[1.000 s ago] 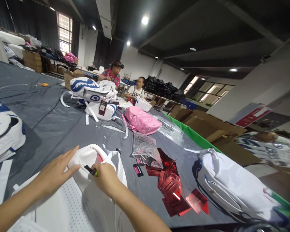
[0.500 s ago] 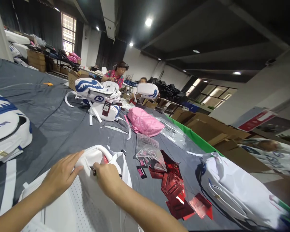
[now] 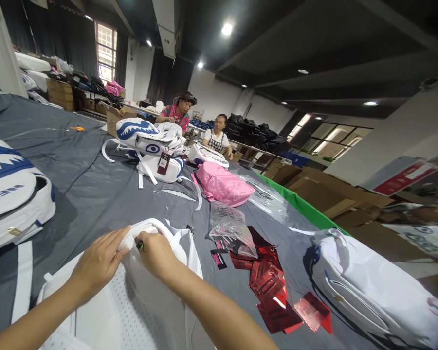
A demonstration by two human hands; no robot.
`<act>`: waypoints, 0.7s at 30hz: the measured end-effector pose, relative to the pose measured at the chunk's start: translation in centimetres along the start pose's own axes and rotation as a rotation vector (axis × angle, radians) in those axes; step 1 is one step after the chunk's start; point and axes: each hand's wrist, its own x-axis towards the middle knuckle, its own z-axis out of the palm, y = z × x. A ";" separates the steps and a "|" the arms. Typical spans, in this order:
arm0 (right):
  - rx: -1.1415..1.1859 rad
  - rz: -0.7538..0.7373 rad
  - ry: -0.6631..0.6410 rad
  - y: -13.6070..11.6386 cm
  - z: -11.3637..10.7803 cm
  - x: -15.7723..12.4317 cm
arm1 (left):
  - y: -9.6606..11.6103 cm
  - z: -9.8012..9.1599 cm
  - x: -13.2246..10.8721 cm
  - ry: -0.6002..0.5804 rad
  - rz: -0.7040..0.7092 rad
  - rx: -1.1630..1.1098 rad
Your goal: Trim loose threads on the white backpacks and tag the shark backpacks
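Note:
A white backpack point(image 3: 146, 306) lies in front of me with its dotted mesh back panel facing up. My left hand point(image 3: 101, 257) is closed on its padded top edge, thumb against the white fabric. Close beside it, my right hand point(image 3: 156, 256) is closed around a small dark tool point(image 3: 140, 244) with a yellow-green spot. Most of that tool is hidden in the fist, so its kind does not show. The fist is against the fabric near the top edge. A shoulder strap with a dark buckle point(image 3: 190, 228) lies to its right.
White-and-blue backpacks lie at left point(image 3: 7, 194), ahead point(image 3: 142, 136) and right point(image 3: 372, 287). A pink bag point(image 3: 224, 184), a clear plastic bag point(image 3: 231, 226) and red shiny pouches point(image 3: 268, 282) lie on the grey-covered table point(image 3: 83, 194). Two people sit beyond. Cardboard point(image 3: 324, 194) stands past the green edge.
My right hand has tilted and moved slightly up and left along the top edge, covering more of the tool. Across the table, a raised white bag has been lowered, revealing a person.

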 end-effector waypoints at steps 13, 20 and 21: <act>0.219 0.147 0.084 -0.3 0.4 1.4 | 0.1 0.3 0.1 0.013 0.021 0.026; 0.215 0.253 0.090 -0.8 0.2 1.9 | -0.1 0.6 0.1 -0.004 -0.004 -0.012; 0.222 0.261 0.096 -0.8 0.1 1.6 | -0.1 0.6 0.1 0.000 -0.004 -0.013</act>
